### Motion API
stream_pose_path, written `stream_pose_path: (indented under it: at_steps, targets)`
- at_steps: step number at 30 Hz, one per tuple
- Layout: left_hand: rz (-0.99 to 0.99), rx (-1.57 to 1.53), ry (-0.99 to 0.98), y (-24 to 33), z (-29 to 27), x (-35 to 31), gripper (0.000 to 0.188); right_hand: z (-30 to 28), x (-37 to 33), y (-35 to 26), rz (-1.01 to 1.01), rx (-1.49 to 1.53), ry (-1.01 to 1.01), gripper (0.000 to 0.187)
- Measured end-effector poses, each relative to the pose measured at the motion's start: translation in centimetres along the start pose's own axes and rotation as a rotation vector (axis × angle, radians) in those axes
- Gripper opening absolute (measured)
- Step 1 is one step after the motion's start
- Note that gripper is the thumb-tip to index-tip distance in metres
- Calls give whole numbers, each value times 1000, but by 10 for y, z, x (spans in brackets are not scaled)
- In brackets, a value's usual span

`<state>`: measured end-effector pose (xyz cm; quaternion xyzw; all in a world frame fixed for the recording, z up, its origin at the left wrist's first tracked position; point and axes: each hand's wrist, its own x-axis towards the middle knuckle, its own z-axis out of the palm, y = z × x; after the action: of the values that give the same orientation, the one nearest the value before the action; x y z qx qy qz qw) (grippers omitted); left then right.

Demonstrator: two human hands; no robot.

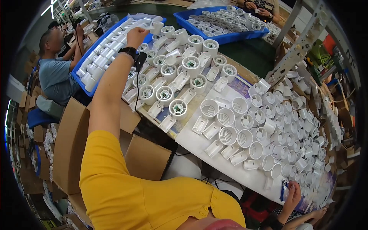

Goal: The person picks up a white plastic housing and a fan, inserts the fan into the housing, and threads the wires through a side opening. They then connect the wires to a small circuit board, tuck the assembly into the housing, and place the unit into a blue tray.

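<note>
My left arm, in a yellow sleeve with a dark band at the wrist, stretches to the far side. There my left hand [137,37] is closed, its fingertips pinched at the edge of a white cylindrical housing [156,27] beside the blue tray. Close to this hand stand several white round housings [191,63] with green circuit boards inside, each beside a small white rectangular box [167,124]. A black cable with a dark plug [141,60] hangs by my wrist. My right hand does not show.
White cylinders fill the left blue tray [85,85]; another blue tray [226,38] holds round parts. Open white cups [226,116] crowd the right table. A co-worker's hand [293,194] works at lower right; a seated person [57,76] is at left. Cardboard boxes [147,157] stand below.
</note>
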<state>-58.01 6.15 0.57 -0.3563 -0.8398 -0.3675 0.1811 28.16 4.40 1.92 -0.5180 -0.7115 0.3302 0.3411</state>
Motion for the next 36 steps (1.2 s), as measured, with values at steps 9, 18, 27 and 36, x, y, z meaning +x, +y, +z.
stream_pose_path:
  at_steps: [9, 18, 27, 36]
  targets:
    - [-137, -38, -109, -17, 19, -16, 33, -12, -22, -5, -16, -99, 38, 19]
    - [22, 364, -275, -33, 21, -19, 30, -15, -28, 0, -22, -87, 11, 19]
    - [59, 369, -369, -15, -7, -22, 38, -17, -35, -9, -56, -112, -4, 19]
    - [242, -334, -242, 127, -59, -103, 54, 0, -34, -20, -217, -101, -27, 15]
